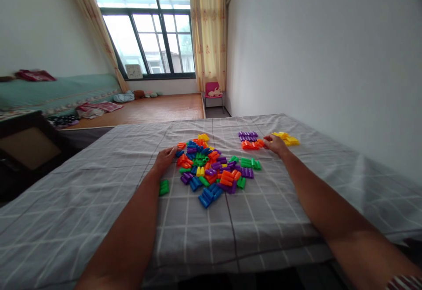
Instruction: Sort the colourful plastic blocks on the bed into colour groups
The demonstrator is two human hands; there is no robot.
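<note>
Plastic pieces in blue, green, orange, purple and yellow form a loose pile [206, 162] on the grey checked cloth [263, 219]. At the pile's left edge is my left hand [167, 158], its fingers near blue and orange pieces; what they hold is hidden. My right hand [275, 144] pinches an orange piece [260, 143] at the right end of an orange row [250, 145]. Purple rows [248, 136] lie just behind that row. Yellow pieces [290, 140] are grouped beyond my right hand. A green piece [164, 187] lies beside my left forearm.
A wall [323, 61] runs along the right side. Behind the cloth-covered surface are a wooden platform [158, 107], a pink chair [212, 90] and a window [151, 39] with curtains. A dark cabinet [26, 145] stands at the left.
</note>
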